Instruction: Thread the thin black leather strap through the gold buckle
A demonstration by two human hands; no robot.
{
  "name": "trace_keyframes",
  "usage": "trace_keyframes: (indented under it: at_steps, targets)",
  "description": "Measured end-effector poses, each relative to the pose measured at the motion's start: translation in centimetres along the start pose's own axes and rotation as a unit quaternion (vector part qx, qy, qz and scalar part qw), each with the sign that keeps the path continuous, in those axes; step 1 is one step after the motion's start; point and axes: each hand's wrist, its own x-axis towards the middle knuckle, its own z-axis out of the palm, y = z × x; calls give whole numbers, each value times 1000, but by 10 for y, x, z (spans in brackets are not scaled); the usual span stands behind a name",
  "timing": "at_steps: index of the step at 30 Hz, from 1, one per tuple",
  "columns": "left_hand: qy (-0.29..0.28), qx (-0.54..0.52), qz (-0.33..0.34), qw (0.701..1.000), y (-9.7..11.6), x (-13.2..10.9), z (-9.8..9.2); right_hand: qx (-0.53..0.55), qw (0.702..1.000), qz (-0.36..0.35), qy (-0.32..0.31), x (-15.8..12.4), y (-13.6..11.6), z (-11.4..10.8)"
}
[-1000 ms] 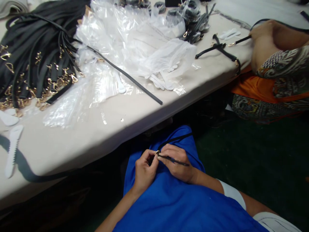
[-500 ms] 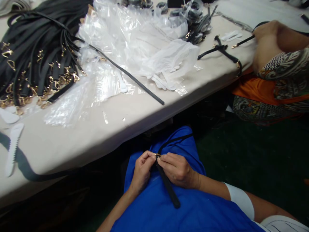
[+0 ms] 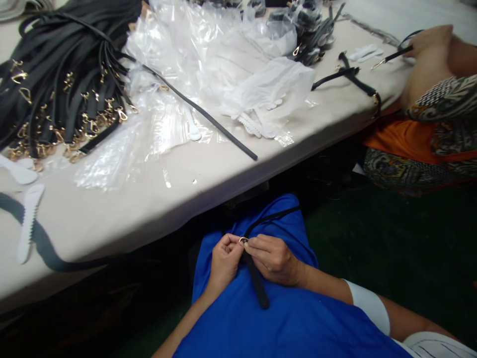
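Observation:
Above my lap, a black strap (image 3: 256, 286) hangs with its rounded end toward me, while its thinner length runs off over the blue cloth. At its top is a small gold metal buckle (image 3: 243, 239). My left hand (image 3: 224, 261) is closed, pinching the buckle's left side between thumb and fingertips. From the other side, my right hand (image 3: 275, 259) is closed in a pinch on the strap right beside the buckle. The exact fit of strap and metal is hidden by my fingertips.
Many black straps with gold clasps (image 3: 70, 74) lie piled at the table's left. Clear plastic bags (image 3: 223, 64) cover the middle, with white serrated pieces (image 3: 30, 223) about. One loose strap (image 3: 223, 130) points toward the table edge. A co-worker's arm (image 3: 428, 64) is at right.
The view has shifted slightly, and the strap's hanging end has swung a little up and left. Both hands keep their pinch at the buckle. The co-worker's hand has moved slightly right.

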Motion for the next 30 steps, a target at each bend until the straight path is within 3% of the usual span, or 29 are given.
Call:
trace_keyframes:
  at_steps: [6, 10, 12, 15, 18, 22, 26, 30]
  targets:
    - [-6, 14, 45, 999, 1, 13, -2, 24, 999, 17, -14, 4, 4, 6]
    - [-45, 20, 83, 995, 16, 12, -3, 141, 979, 131, 69, 8, 5, -3]
    - [-85, 36, 93, 991, 22, 9, -4, 208, 947, 225, 94, 12, 12, -9]
    - [-128, 59, 110, 984, 29, 4, -5, 398, 859, 322, -8, 18, 26, -15]
    - [-136, 71, 116, 981, 32, 1, -3, 530, 772, 342, -84, 23, 36, -21]
    - [-139, 84, 117, 980, 30, -1, -1, 559, 738, 368, -81, 28, 36, -26]
    - [-139, 98, 128, 977, 29, -2, 0, 599, 682, 415, -69, 30, 31, -25]
    - [-135, 139, 142, 971, 31, -4, 0, 606, 668, 427, -61, 29, 30, -21]
